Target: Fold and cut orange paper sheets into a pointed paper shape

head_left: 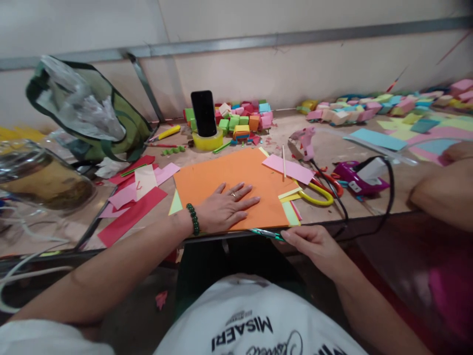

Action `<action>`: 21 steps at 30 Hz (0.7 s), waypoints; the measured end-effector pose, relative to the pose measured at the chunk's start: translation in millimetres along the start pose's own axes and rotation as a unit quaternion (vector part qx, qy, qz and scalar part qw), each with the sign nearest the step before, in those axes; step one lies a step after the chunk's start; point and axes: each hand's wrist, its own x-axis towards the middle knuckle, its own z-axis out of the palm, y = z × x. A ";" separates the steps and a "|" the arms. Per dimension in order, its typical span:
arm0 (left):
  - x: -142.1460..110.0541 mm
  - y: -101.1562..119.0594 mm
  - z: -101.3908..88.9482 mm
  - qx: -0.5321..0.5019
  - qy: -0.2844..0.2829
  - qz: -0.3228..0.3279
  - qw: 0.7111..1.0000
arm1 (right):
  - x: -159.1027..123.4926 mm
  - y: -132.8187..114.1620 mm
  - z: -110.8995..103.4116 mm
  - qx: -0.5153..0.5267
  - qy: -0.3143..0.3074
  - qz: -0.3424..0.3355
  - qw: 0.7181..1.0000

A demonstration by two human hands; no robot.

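My left hand (225, 207) lies flat, fingers spread, on a large orange paper sheet (229, 177) at the table's near edge. A green bead bracelet is on that wrist and a ring on one finger. My right hand (314, 244) is closed in a pinch on a thin green-tipped tool (266, 232), perhaps a cutter or pen, which lies along the near edge of the orange sheet. A pink paper strip (293, 169) and a thin wooden stick (284, 161) lie on the sheet's far right corner.
A phone (203, 113) stands in a yellow tape roll. Coloured paper cubes (240, 121) sit behind it. Yellow and red scissors (320, 190), a pink glue gun (306, 140), a purple device (360, 180) with black cable, red and pink scraps (133, 197), a green bag (92, 113) and another person's arm (443, 192) surround them.
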 end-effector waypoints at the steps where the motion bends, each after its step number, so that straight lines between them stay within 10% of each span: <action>1: -0.1 -0.1 0.0 -0.002 0.000 0.001 1.000 | 0.3 0.1 1.1 0.003 -0.001 0.002 1.000; 21: -5.3 -15.2 -2.5 -0.027 -0.005 0.014 1.000 | 2.0 -1.9 2.5 -0.019 -0.017 -0.005 1.000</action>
